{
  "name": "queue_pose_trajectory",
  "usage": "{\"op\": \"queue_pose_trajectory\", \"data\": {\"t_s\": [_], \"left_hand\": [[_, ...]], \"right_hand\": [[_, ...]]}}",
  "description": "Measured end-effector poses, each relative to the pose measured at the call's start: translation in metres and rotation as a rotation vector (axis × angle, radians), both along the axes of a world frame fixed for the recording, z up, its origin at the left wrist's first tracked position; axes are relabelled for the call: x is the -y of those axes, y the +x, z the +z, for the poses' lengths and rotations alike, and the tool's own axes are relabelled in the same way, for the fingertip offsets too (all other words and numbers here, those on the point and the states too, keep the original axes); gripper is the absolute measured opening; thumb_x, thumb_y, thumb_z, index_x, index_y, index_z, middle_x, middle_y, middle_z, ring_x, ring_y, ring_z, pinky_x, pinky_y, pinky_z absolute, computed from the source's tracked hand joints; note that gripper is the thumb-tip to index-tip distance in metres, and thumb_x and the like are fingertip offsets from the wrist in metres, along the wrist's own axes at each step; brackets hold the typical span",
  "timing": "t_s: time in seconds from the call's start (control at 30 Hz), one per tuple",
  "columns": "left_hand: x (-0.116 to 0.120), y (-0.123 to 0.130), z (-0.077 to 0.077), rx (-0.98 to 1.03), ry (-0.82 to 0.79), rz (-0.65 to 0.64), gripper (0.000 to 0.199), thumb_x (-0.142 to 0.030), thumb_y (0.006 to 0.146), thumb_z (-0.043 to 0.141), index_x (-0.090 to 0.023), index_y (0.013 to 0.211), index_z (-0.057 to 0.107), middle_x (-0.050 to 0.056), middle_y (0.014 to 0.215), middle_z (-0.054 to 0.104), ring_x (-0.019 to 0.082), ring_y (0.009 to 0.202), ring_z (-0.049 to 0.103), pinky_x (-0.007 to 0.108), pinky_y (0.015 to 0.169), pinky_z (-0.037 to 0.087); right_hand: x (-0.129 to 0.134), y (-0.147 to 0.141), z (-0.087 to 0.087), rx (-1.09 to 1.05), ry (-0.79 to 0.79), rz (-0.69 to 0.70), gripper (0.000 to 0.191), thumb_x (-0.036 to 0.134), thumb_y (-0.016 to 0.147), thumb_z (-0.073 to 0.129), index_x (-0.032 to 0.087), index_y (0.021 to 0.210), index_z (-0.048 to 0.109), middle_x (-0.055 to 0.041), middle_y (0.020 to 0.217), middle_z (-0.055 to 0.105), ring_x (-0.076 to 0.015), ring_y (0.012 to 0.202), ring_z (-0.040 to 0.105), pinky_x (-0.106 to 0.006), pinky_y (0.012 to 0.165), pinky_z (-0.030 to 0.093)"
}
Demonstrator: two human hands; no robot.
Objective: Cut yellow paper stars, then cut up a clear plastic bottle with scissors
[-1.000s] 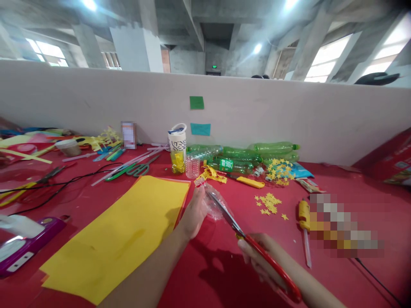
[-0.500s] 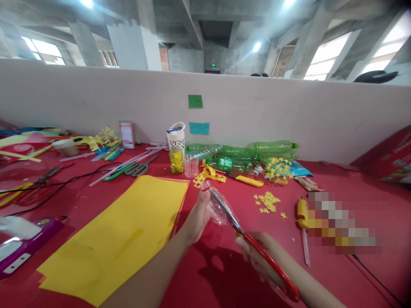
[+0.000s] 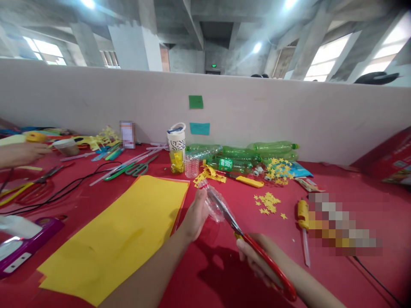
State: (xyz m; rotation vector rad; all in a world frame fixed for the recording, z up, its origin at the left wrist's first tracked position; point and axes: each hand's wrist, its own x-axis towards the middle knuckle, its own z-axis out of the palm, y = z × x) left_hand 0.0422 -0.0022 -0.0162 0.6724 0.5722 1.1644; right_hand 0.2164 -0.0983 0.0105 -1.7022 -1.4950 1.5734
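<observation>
A clear plastic bottle piece (image 3: 215,210) with a red ring at its neck is gripped by my left hand (image 3: 196,214), near the middle of the red table. In my right hand (image 3: 257,256) are scissors (image 3: 236,226) with long red handles. Their blades lie against the clear plastic and point up toward the bottle neck. Left of my hands lie yellow sheets (image 3: 118,235) with an orange edge beneath. Small yellow stars (image 3: 269,202) are scattered to the right, and yellow scraps (image 3: 210,173) lie beyond the bottle neck.
Green bottles (image 3: 239,153), a clear cup (image 3: 192,167), a patterned cup (image 3: 177,141) and a yellow cutter (image 3: 249,181) stand or lie at the back. A yellow glue gun (image 3: 302,214) lies right. Another person's hand (image 3: 25,153) is at far left, near black cables and a purple power strip (image 3: 35,239).
Another person's hand has come in at the far left, with something yellow by it. My left hand and the bottle piece have shifted slightly left; the scissors have moved slightly too.
</observation>
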Motion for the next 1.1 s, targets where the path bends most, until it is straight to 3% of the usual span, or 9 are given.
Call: {"op": "queue_pose_trajectory", "data": {"t_s": [0.53, 0.77, 0.93, 1.1], "left_hand": [[0.001, 0.001, 0.000, 0.039, -0.009, -0.013, 0.037, -0.042, 0.079, 0.065, -0.018, 0.107, 0.062, 0.009, 0.104, 0.068, 0.026, 0.113, 0.057, 0.039, 0.098, 0.042], [0.001, 0.000, 0.001, 0.012, 0.018, 0.007, 0.031, -0.037, 0.078, 0.067, -0.018, 0.103, 0.063, 0.009, 0.104, 0.068, 0.026, 0.112, 0.057, 0.039, 0.099, 0.040], [-0.007, -0.007, 0.011, 0.043, 0.044, 0.066, 0.028, -0.041, 0.082, 0.063, -0.019, 0.100, 0.061, 0.006, 0.097, 0.068, 0.023, 0.099, 0.063, 0.038, 0.093, 0.045], [-0.023, -0.026, 0.019, 0.173, -0.049, 0.094, 0.025, -0.042, 0.086, 0.056, -0.020, 0.099, 0.060, 0.005, 0.092, 0.068, 0.020, 0.086, 0.065, 0.040, 0.086, 0.050]], "right_hand": [[-0.002, -0.004, 0.014, 0.098, 0.012, -0.032, 0.049, 0.066, 0.081, 0.048, 0.021, 0.061, 0.044, 0.0107, 0.034, 0.035, -0.0054, 0.023, 0.034, -0.016, 0.028, 0.030], [-0.002, -0.002, 0.007, 0.043, 0.020, -0.007, 0.052, 0.069, 0.080, 0.044, 0.020, 0.063, 0.045, 0.0102, 0.035, 0.037, -0.0059, 0.024, 0.035, -0.016, 0.028, 0.029], [-0.001, 0.002, 0.001, -0.006, 0.050, 0.032, 0.057, 0.075, 0.078, 0.042, 0.019, 0.071, 0.048, 0.0094, 0.041, 0.038, -0.0058, 0.030, 0.037, -0.016, 0.033, 0.030], [-0.004, 0.012, 0.005, 0.090, 0.199, 0.095, 0.052, 0.071, 0.082, 0.044, 0.020, 0.072, 0.041, 0.0068, 0.055, 0.041, -0.0065, 0.043, 0.041, -0.018, 0.042, 0.031]]}}
